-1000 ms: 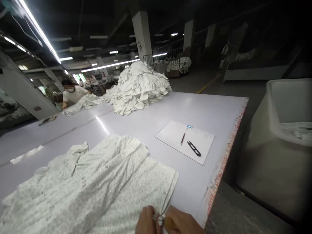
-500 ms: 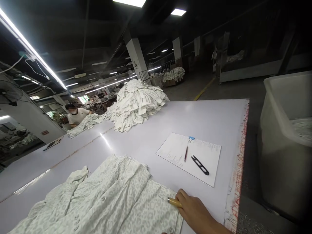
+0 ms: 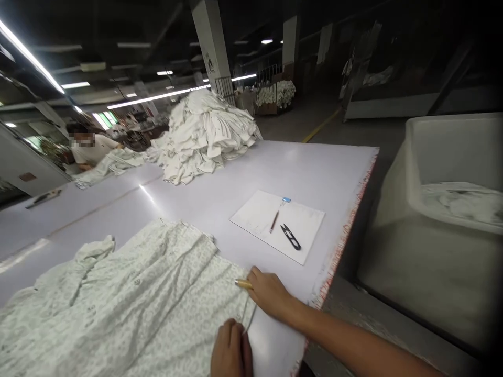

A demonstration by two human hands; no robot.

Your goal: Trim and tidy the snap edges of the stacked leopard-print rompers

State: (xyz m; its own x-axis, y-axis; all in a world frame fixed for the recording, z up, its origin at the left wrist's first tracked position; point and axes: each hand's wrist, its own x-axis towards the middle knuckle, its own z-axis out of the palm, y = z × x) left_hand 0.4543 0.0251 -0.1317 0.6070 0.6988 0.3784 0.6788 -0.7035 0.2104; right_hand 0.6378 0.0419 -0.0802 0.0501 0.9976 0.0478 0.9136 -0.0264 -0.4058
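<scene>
My right hand (image 3: 269,293) is shut on a short tool with a yellow wooden handle (image 3: 243,284), resting at the edge of a pale patterned button shirt (image 3: 118,298). The shirt lies spread and rumpled on a white cutting table (image 3: 298,167). My left hand (image 3: 230,351) sits lower on the shirt's edge, its fingers partly hidden. Beyond them lies a sheet of paper (image 3: 277,225) bearing a blue binder clip (image 3: 286,200), a pen (image 3: 274,221) and black thread snips (image 3: 291,236).
A large heap of white garments (image 3: 204,139) stands farther along the table. A person (image 3: 92,146) works at its far end over a white garment (image 3: 112,163). A white bin (image 3: 440,178) holding cloth stands right of the table edge, beyond a strip of floor.
My left hand has come back into view at the shirt's edge. My right hand, still holding the yellow-handled tool, sits farther along that edge. The view has swung slightly left.
</scene>
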